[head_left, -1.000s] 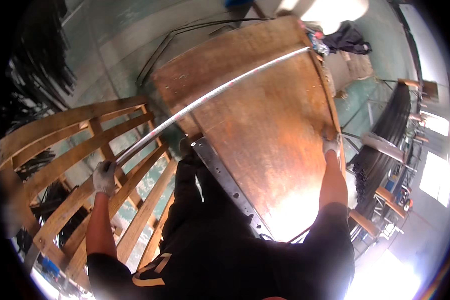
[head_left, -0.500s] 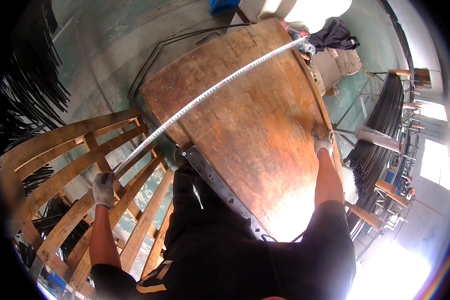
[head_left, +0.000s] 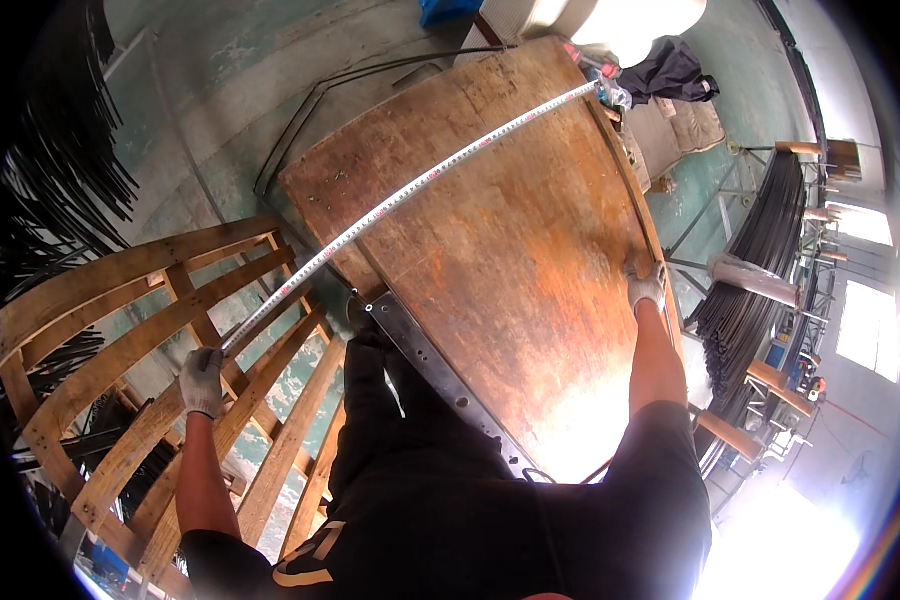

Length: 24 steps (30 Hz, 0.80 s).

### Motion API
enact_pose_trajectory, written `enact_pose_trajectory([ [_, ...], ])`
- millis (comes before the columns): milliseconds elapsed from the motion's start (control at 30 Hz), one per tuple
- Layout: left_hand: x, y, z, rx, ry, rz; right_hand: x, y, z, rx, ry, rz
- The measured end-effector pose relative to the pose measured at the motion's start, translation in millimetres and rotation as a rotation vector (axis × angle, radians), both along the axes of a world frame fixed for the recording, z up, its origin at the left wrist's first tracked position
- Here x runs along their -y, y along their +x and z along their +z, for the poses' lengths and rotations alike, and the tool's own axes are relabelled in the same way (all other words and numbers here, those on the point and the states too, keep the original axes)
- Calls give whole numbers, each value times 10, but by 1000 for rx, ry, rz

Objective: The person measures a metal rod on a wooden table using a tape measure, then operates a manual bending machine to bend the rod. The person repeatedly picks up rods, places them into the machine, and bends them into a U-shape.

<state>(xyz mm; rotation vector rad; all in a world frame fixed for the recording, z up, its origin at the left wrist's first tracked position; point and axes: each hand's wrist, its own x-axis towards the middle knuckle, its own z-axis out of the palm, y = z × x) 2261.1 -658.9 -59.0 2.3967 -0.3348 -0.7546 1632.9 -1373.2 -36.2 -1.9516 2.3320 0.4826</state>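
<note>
white tape measure stretched taut diagonally across rusty tabletop

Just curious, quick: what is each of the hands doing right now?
Left hand: closed on the tape measure.
Right hand: resting on the wooden table edge, grip unclear.

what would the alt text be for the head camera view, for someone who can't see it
Seen from above, a person's gloved left hand holds one end of a long measuring tape stretched diagonally across a rusty brown worktable, while the gloved right hand rests on the table's right edge. A wooden pallet frame stands at left, and bundles of dark metal rods lie at right.
</note>
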Motion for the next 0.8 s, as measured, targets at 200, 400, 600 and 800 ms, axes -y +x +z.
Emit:
enact_pose_trajectory([
  [200,151,25,183,41,97,-61,6,4,-12,-12,7,0],
  [400,198,18,240,37,109,-66,8,-8,-35,1,4,-2],
  [600,139,37,162,49,92,-76,17,-18,-53,-7,8,-1],
  [800,145,49,138,89,117,-105,2,-4,-36,-3,3,2],
])
